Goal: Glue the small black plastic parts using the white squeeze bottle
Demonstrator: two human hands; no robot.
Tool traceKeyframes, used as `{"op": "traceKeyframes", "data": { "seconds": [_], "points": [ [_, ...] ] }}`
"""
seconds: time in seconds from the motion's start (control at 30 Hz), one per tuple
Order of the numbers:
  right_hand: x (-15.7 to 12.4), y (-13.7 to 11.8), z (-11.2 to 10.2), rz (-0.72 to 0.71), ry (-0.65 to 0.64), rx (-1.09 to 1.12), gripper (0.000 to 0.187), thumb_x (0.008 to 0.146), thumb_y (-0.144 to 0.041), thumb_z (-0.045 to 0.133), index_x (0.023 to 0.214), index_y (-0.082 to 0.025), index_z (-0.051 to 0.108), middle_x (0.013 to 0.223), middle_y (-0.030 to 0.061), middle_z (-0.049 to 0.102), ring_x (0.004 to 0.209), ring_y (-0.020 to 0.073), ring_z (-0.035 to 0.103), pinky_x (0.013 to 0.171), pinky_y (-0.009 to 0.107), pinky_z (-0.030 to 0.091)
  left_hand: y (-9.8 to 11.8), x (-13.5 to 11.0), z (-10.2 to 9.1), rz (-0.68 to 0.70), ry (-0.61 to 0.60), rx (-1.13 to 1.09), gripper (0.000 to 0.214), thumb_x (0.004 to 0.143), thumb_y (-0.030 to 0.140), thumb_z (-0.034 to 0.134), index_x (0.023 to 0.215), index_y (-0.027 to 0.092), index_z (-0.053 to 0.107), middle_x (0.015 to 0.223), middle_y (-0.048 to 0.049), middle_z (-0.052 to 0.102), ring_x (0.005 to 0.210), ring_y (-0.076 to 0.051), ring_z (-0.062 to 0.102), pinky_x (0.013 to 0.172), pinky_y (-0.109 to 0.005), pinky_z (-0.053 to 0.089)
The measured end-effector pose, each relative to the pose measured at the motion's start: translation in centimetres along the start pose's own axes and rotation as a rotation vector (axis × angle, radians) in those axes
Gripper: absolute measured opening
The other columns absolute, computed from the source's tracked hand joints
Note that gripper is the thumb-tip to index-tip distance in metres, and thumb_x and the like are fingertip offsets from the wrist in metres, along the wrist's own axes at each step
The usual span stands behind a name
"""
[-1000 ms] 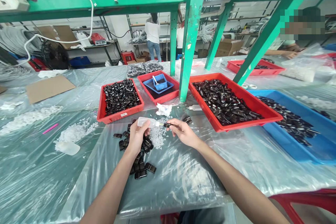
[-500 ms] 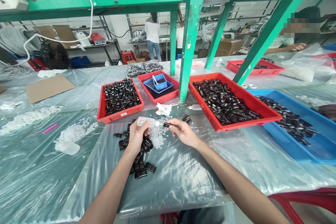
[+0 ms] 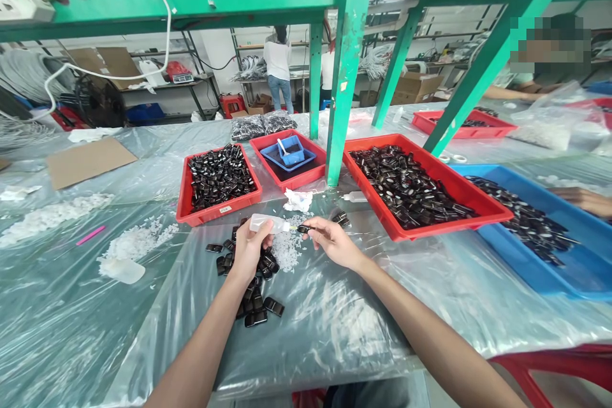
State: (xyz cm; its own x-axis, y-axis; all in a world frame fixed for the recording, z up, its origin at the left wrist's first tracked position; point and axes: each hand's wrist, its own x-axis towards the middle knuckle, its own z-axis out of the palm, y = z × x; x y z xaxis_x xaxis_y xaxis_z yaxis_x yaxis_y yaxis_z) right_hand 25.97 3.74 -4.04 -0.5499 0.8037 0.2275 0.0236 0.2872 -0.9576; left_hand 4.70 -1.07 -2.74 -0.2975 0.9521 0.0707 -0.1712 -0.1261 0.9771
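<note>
My left hand [image 3: 248, 248] is closed round a small white squeeze bottle [image 3: 264, 222], its nozzle pointing right. The nozzle tip meets a small black plastic part [image 3: 303, 228] pinched in the fingers of my right hand [image 3: 332, 242]. Under and beside my left hand lies a loose heap of the same black parts [image 3: 253, 293] on the plastic-covered table. A patch of white granules [image 3: 285, 250] lies between my hands.
A red tray of black parts [image 3: 218, 180] stands behind my hands, a larger red tray [image 3: 415, 185] to the right, then a blue tray [image 3: 540, 223]. A green post [image 3: 345, 70] rises between the trays. Another person's hand [image 3: 586, 199] reaches in at the right edge.
My hands hold the same pose with the bottle and part. At the right edge another person's hand has come in over the blue tray.
</note>
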Motion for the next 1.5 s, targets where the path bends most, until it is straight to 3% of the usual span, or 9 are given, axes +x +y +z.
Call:
{"op": "traceKeyframes", "data": {
  "seconds": [0.53,0.77,1.33,1.5],
  "points": [
    [0.05,-0.33,-0.05,-0.009,0.034,0.002,0.043,0.096,-0.059,0.054,0.11,-0.02,0.068,0.084,0.0036,0.071,0.057,0.0128,0.053,0.058,0.028,0.048,0.18,0.02,0.14,-0.032,0.007,-0.078,0.036,0.073,0.046,0.081,0.082,0.014,0.068,0.063,-0.0004,0.061,0.05,-0.01,0.048,0.047,-0.024,0.034],
    [0.06,-0.62,0.02,-0.023,0.07,0.05,0.037,0.087,-0.05,0.072,0.11,-0.02,0.07,0.096,0.005,0.069,0.061,0.0122,0.056,0.06,0.028,0.051,0.19,0.04,0.04,-0.026,-0.014,-0.117,0.034,0.074,0.044,0.08,0.081,0.014,0.067,0.062,0.0,0.06,0.05,-0.01,0.048,0.047,-0.024,0.034],
    [-0.01,-0.65,-0.03,-0.032,0.083,0.036,0.033,0.086,-0.045,0.073,0.108,-0.02,0.074,0.097,0.0059,0.072,0.06,0.0118,0.056,0.056,0.026,0.047,0.27,-0.04,-0.1,-0.008,-0.026,-0.12,0.033,0.074,0.042,0.082,0.082,0.013,0.069,0.064,-0.0009,0.062,0.051,-0.009,0.048,0.047,-0.023,0.034],
    [-0.03,-0.75,0.04,-0.015,0.094,0.049,0.031,0.085,-0.042,0.074,0.106,-0.02,0.074,0.089,0.0044,0.071,0.06,0.0122,0.055,0.056,0.026,0.047,0.27,0.02,-0.1,-0.003,-0.022,-0.132,0.032,0.073,0.041,0.083,0.081,0.013,0.069,0.065,-0.0012,0.063,0.051,-0.009,0.047,0.047,-0.022,0.034]
  ]
}}
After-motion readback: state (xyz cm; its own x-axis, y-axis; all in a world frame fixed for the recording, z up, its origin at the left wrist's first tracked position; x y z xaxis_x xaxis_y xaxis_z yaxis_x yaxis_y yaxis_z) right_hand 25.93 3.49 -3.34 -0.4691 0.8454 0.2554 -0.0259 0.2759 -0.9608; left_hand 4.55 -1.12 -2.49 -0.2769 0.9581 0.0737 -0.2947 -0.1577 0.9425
